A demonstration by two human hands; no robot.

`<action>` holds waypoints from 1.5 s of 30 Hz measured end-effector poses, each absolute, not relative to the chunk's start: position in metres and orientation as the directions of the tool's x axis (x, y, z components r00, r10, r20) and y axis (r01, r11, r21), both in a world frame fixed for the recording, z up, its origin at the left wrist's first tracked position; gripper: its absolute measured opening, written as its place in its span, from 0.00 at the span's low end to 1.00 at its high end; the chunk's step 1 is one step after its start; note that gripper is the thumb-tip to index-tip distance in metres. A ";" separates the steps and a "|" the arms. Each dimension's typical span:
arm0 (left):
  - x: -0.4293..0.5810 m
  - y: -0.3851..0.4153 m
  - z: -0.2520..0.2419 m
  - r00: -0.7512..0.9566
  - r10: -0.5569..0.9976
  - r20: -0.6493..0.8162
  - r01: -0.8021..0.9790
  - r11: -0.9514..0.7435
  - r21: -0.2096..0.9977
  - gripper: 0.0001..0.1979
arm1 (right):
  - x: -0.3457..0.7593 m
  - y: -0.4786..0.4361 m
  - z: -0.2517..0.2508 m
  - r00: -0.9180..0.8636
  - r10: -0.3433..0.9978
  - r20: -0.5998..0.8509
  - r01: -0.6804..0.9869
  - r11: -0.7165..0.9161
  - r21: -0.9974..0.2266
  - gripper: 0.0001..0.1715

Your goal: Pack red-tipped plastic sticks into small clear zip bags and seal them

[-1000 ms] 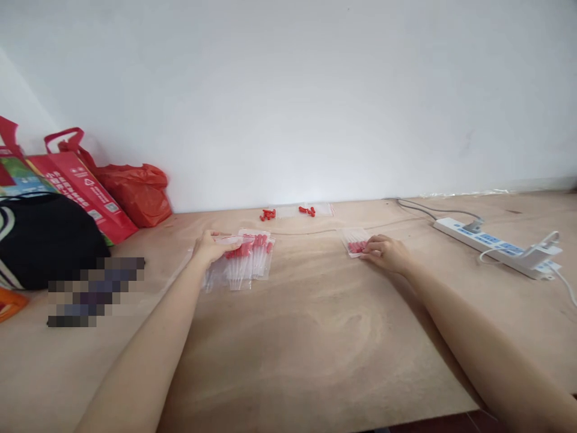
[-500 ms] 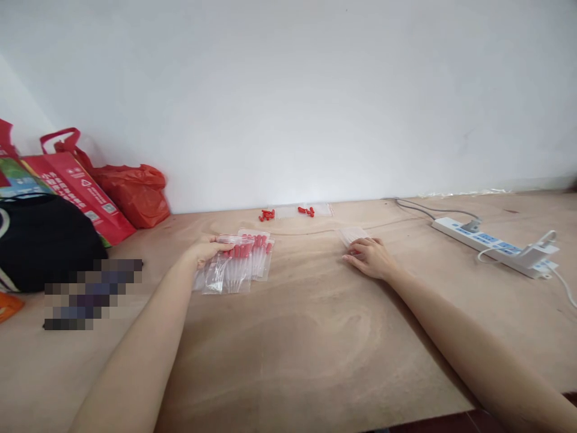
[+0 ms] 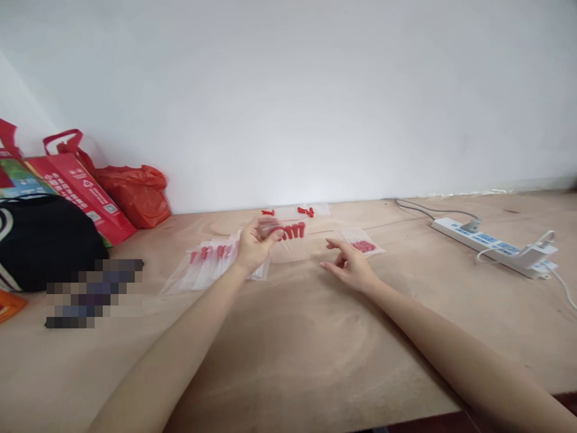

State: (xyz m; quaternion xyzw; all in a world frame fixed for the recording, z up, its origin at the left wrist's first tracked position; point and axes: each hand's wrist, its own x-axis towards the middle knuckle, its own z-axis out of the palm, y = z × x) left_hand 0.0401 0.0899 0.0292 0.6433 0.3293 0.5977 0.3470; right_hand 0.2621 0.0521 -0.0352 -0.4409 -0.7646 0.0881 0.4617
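Note:
My left hand [image 3: 255, 246] grips a clear zip bag [image 3: 293, 246] by its top, slightly above the table. Inside it, several red bulb-like ends [image 3: 294, 231] stand in a row. Below and left of that hand, overlapping clear bags [image 3: 202, 264] lie fanned out, with more red-ended pieces in them. My right hand [image 3: 354, 267] has its thumb and fingers apart and holds nothing. Just behind it lies another clear bag [image 3: 363, 243] with a cluster of red ends. Against the wall are small red pieces [image 3: 306, 211] on a flat clear bag [image 3: 283, 211].
A white power strip [image 3: 491, 243] with a plugged-in charger and cables lies at the right. Red shopping bags [image 3: 76, 186] and a black bag [image 3: 49, 240] stand at the left, beside a pixelated object [image 3: 94, 294]. A white wall [image 3: 315, 102] bounds the wooden table [image 3: 315, 349].
My left hand has moved right with one bag from the pile, uncovering the fanned bags. My right hand has come off the right-hand bag, shifting left and nearer, and its fingers have parted.

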 end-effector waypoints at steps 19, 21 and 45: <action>0.049 0.079 -0.033 0.702 0.451 0.551 0.456 -0.879 0.139 0.10 | 0.268 0.060 -0.043 -0.616 0.504 0.605 0.678 0.731 0.081 0.18; 0.048 0.080 -0.033 0.699 0.456 0.551 0.476 -0.872 0.119 0.09 | 0.269 0.058 -0.041 -0.633 0.459 0.623 0.657 0.744 0.119 0.15; 0.044 0.086 -0.034 0.525 0.406 0.748 0.483 -0.866 0.131 0.06 | 0.270 0.059 -0.040 -0.471 0.394 0.789 0.704 0.707 0.067 0.10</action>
